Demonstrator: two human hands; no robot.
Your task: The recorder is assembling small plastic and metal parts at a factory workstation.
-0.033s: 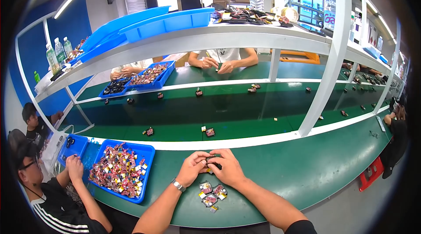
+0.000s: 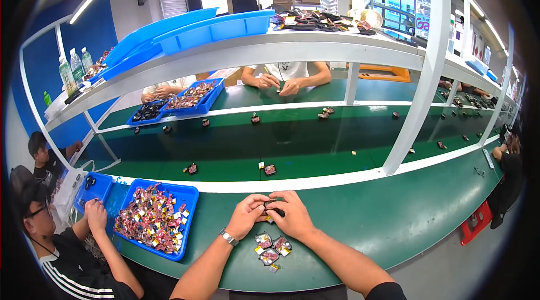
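Observation:
Above the near edge of the green worktop [image 2: 360, 229], my left hand [image 2: 249, 214] and my right hand [image 2: 292, 214] meet around a small black part [image 2: 274, 207]. Fingers of both hands close on it, and they hide most of its shape. A bit of yellow and white shows just below it, between the hands. Close to my wrists lies a small cluster of black-rimmed electronic assemblies [image 2: 270, 256] with red boards and silvery round parts. Beside the cluster, on the near side, rests a small yellow-and-silver piece [image 2: 274, 268].
A blue tray [image 2: 194, 198] heaped with red and yellow circuit pieces stands left of my hands. Beyond a white rail [image 2: 315, 180], a green conveyor belt [image 2: 315, 156] carries scattered assemblies. A co-worker [image 2: 62, 243] sits at my left, another [image 2: 287, 77] across. A white post [image 2: 416, 92] rises at right.

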